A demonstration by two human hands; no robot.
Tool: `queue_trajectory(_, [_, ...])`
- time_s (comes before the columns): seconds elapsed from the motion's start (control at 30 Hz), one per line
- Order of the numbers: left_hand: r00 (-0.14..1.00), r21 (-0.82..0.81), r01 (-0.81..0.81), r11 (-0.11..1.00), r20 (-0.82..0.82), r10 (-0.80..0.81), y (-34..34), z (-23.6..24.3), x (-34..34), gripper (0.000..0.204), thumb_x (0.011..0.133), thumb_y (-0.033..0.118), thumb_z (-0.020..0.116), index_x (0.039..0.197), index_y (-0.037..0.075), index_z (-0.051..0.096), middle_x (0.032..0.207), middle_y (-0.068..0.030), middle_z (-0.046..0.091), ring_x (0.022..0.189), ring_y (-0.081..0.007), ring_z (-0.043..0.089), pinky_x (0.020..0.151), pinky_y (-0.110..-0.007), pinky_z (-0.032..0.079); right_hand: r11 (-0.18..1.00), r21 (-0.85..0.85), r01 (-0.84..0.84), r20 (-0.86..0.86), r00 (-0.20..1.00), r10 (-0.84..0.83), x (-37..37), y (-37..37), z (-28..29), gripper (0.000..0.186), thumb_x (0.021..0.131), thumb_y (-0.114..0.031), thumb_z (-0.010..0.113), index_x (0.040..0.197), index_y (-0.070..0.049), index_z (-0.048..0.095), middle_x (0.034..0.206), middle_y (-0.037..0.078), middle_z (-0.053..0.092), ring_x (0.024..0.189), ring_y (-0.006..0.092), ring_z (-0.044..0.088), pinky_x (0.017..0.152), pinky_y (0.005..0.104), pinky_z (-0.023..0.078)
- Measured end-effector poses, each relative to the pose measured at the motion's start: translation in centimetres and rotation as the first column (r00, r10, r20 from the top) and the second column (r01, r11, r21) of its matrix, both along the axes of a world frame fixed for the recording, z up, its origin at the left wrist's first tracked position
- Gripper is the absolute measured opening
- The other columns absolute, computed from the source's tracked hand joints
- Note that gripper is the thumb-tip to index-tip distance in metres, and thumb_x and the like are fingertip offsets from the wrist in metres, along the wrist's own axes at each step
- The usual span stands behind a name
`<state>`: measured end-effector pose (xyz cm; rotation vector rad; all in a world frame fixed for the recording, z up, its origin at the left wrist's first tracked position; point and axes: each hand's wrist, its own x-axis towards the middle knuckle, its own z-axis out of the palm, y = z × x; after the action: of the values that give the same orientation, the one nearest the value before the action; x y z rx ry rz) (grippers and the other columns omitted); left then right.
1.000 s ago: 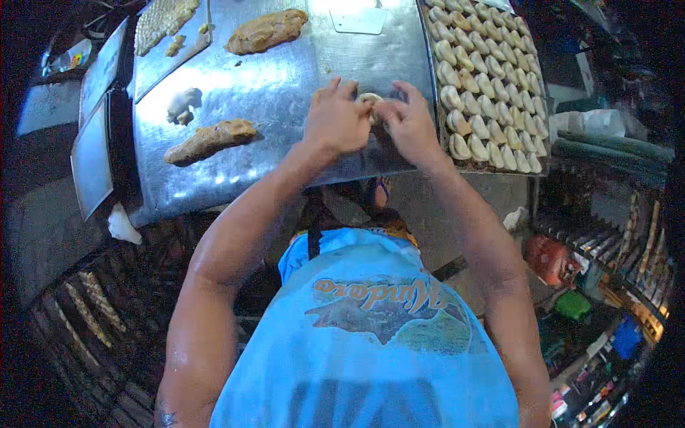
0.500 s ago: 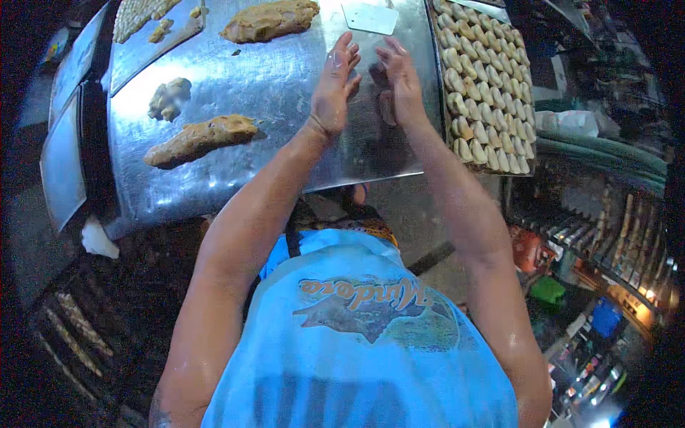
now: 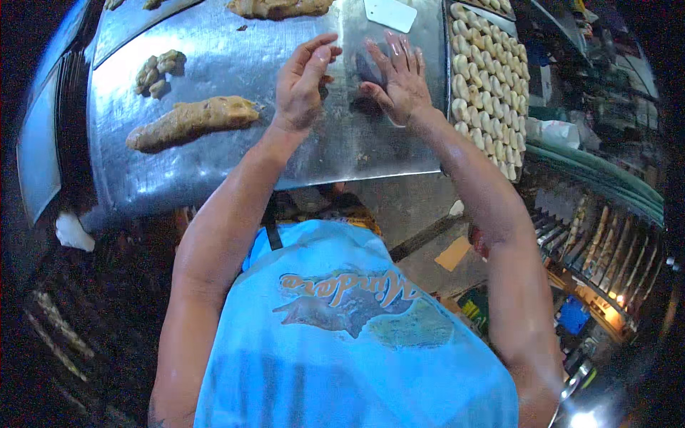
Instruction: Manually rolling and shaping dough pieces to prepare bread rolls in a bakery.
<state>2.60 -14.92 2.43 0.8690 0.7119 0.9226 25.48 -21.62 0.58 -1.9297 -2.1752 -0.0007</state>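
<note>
My left hand (image 3: 305, 85) is loosely curled over the metal table (image 3: 235, 75), its thumb drawn in beside the bent fingers. Its palm side is hidden, so whatever it may hold does not show. To its right, my right hand (image 3: 401, 82) is palm down on or just above the metal, fingers spread and wet-looking. A dark shadow lies beside that hand's thumb. Left of my hands rests a thick tan roll of dough (image 3: 193, 123), with a small heap of dough lumps (image 3: 158, 73) beyond it. A larger dough piece (image 3: 278, 7) is at the far edge.
Close on the right, a tray holds rows of pale, bean-shaped dough pieces (image 3: 489, 89). A white flat scraper (image 3: 390, 14) lies beyond my right hand. Another tray (image 3: 135, 28) sits at the far left. Stacked trays (image 3: 39, 153) stand beside the table's left edge.
My hands, which faced each other, have moved apart. The left has shifted left and curled; the right has turned palm down with fingers spread. The view has shifted slightly.
</note>
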Motion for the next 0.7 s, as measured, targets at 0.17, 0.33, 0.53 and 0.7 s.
queue_trajectory(0.17, [0.985,0.134,-0.135,0.982,-0.089,0.147,-1.8,-1.0,1.4,0.035,0.111,0.027,0.061,0.141,0.01,0.068,0.122,-0.0026,0.073,0.107,-0.0081,0.062,0.086,-0.025,0.052,1.0,0.015,0.007,0.137,0.991,-0.009,-0.4,0.2,-0.9,0.075,0.104,-0.072,0.044,0.168,-0.033,0.036,0.175,0.02,0.025,0.162,0.0429,0.021,0.131,0.0625,0.014])
queue_trajectory(0.33, [0.621,0.744,0.304,0.595,-0.629,0.469,-5.3,-2.2,3.5,0.038,0.101,0.019,0.065,0.138,0.015,0.072,0.132,-0.0104,0.072,0.127,-0.0301,0.065,0.107,-0.045,0.05,0.997,0.07,-0.036,-0.337,0.94,0.058,4.7,-2.7,-1.1,0.054,0.106,-0.044,0.061,0.155,-0.022,0.056,0.164,0.02,0.045,0.158,0.044,0.032,0.129,0.0544,0.027])
queue_trajectory(0.53, [0.347,0.614,0.544,0.572,-0.785,0.513,-9.2,-3.3,6.7,0.048,0.094,0.019,0.065,0.142,0.026,0.07,0.166,-0.0101,0.047,0.16,-0.0358,0.031,0.129,-0.063,0.018,0.978,-0.197,-0.069,-0.317,0.949,0.003,3.8,-5.3,2.7,0.031,0.096,-0.019,0.073,0.127,-0.017,0.075,0.139,0.012,0.064,0.13,0.0394,0.057,0.11,0.0541,0.045])
queue_trajectory(0.7, [0.386,0.588,0.563,0.581,-0.808,0.445,-10.8,-3.1,5.1,0.054,0.092,0.014,0.065,0.143,0.029,0.069,0.167,-0.0076,0.045,0.161,-0.0355,0.03,0.13,-0.063,0.016,0.998,0.063,0.032,-0.238,0.971,-0.017,2.4,-11.2,3.2,0.033,0.093,-0.024,0.077,0.125,-0.019,0.076,0.136,0.011,0.064,0.128,0.0373,0.057,0.108,0.0536,0.046])
